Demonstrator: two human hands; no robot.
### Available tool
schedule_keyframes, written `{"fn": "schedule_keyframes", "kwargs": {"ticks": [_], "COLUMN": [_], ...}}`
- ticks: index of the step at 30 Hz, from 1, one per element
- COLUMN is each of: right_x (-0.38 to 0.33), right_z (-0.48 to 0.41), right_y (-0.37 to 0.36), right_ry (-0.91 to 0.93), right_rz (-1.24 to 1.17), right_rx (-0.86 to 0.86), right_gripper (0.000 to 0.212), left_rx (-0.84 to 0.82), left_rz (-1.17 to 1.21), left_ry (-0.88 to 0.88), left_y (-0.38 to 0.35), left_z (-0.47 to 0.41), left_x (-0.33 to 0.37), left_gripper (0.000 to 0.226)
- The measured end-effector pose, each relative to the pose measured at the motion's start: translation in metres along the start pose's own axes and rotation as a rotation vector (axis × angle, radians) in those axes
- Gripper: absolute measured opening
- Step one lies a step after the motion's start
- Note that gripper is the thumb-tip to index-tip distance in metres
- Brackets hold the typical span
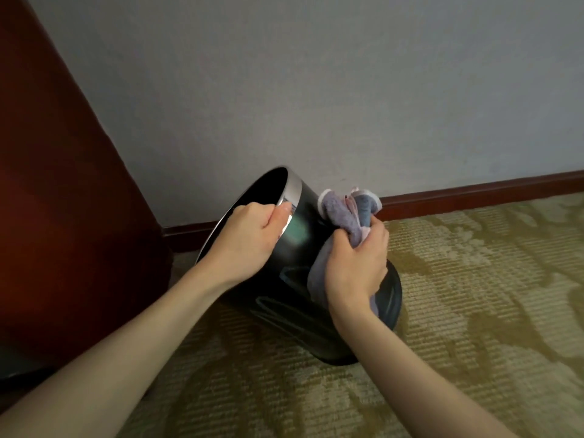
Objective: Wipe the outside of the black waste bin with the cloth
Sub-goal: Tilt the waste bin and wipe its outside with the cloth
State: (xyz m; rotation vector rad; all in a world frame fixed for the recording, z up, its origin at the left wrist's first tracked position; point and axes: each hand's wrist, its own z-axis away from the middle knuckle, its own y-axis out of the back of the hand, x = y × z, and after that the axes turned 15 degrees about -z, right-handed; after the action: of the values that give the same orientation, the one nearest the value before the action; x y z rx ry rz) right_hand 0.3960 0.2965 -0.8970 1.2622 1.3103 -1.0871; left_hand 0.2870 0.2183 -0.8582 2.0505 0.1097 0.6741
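Observation:
The black waste bin (300, 320) with a silver rim band is tilted to the left, its base on the carpet and its open mouth facing up-left. My left hand (249, 241) grips the silver rim, fingers hooked inside the mouth. My right hand (357, 263) holds a bunched grey-lilac cloth (344, 216) pressed against the bin's upper outer side. Part of the cloth hangs below my palm over the bin's wall.
A dark red-brown wooden panel (63, 184) stands close on the left. A grey wall (316, 90) with a dark skirting board (474, 192) runs just behind the bin. Patterned beige-green carpet (474, 295) covers the floor to the right and front.

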Motion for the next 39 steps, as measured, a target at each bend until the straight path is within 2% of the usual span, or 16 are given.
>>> {"fn": "schedule_keyframes", "kwargs": {"ticks": [3, 6, 10, 13, 16, 20, 24, 27, 29, 32, 39], "right_x": [-0.003, -0.006, -0.012, -0.019, -0.024, -0.029, -0.034, -0.031, -0.028, -0.027, -0.040], "right_z": [-0.013, -0.026, -0.050, -0.067, -0.072, -0.046, 0.000, 0.032, 0.048, 0.048, 0.012], "right_y": [0.001, -0.002, -0.008, -0.015, -0.023, -0.031, -0.035, -0.035, -0.036, -0.040, -0.051], "right_ry": [-0.022, -0.038, -0.129, -0.195, -0.231, -0.151, 0.032, 0.140, 0.188, 0.182, 0.068], "right_rz": [0.015, 0.077, 0.113, 0.144, 0.172, 0.164, 0.029, -0.024, -0.008, 0.003, 0.060], "right_rx": [-0.052, -0.095, -0.187, -0.272, -0.311, -0.261, -0.176, -0.131, -0.161, -0.209, -0.255], "right_gripper": [0.014, 0.013, 0.023, 0.020, 0.034, 0.030, 0.025, 0.035, 0.043, 0.044, 0.019], "left_rx": [0.018, 0.016, 0.035, 0.036, 0.041, 0.071, 0.113, 0.120, 0.108, 0.120, 0.123], "left_rz": [-0.013, -0.021, -0.026, -0.007, 0.001, -0.015, -0.011, 0.027, 0.049, 0.053, 0.059], "left_ry": [0.004, -0.004, -0.025, -0.058, -0.066, 0.005, 0.048, 0.079, 0.107, 0.137, 0.136], "left_y": [0.000, 0.000, 0.002, 0.002, 0.001, 0.003, 0.001, -0.002, -0.002, 0.000, 0.001], "left_z": [0.001, 0.003, 0.016, 0.025, 0.027, 0.019, 0.006, 0.003, 0.002, 0.003, 0.007], "left_x": [0.007, 0.010, 0.010, 0.009, 0.004, -0.008, -0.019, -0.028, -0.034, -0.038, -0.034], "left_gripper": [0.053, 0.052, 0.049, 0.049, 0.049, 0.052, 0.057, 0.056, 0.054, 0.056, 0.054]}}
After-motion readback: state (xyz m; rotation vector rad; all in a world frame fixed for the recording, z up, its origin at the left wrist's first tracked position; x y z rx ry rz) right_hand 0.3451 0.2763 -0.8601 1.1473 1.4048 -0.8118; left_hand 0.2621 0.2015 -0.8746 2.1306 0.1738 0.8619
